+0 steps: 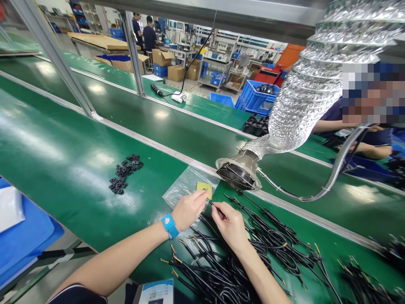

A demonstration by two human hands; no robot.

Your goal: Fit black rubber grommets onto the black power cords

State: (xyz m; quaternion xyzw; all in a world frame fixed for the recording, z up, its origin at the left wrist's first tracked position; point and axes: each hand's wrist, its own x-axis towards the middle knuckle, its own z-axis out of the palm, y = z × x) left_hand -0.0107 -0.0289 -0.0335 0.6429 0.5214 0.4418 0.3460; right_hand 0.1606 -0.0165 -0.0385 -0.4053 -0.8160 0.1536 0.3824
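My right hand is closed around a black cable, with the thumb and index finger near its end. Just to the left, the fingers of my left hand pinch together at the end of that same cable, over a yellow pad. The pad has a dark spot in its middle and lies on a clear plastic bag. What exactly sits between my left fingertips is too small to see. A large heap of black cables with coloured wire ends spreads below and beside my hands.
Above my hands hangs a fume hood on a silver duct. Small black parts lie in a pile to the left. A metal rail borders the green conveyor. Across it, another person's arm is at work.
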